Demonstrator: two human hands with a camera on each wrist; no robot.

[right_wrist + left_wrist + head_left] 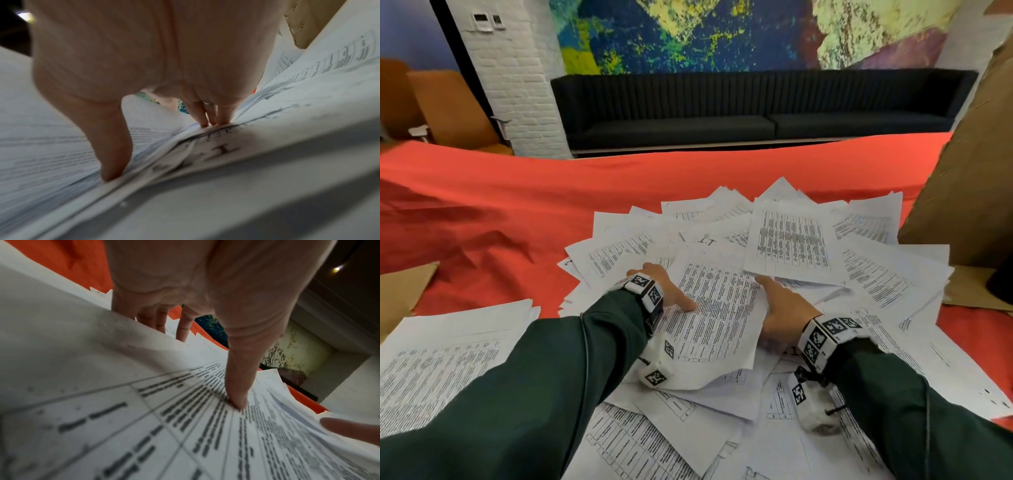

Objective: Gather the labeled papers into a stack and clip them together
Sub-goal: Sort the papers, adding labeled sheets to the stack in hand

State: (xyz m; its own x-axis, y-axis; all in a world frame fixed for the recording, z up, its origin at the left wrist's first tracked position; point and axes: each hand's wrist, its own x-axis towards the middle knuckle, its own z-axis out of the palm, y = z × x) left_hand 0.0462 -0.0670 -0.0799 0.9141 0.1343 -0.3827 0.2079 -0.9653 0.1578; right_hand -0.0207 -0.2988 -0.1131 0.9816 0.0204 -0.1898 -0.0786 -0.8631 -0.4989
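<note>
A loose heap of printed sheets (791, 240) covers the red cloth (500, 205) in the head view. My left hand (671, 291) pinches one table-printed sheet (715, 308): the thumb (236, 386) presses on top while the fingers (160, 321) pass behind its raised edge. Just to its right, my right hand (780, 308) lies with straight fingers (211, 116) and thumb (115, 154) pushed into a gap between sheets. Beneath it lies a sheet with a handwritten "11" (222, 151). Another "11" sheet (705, 241) shows farther back. No clip is visible.
A separate flatter stack of sheets (448, 349) lies at the near left. Brown cardboard (969, 171) stands at the right, with a dark object (1000, 281) at its foot. More cardboard (404, 291) lies at the left edge. A black sofa (756, 109) runs behind the table.
</note>
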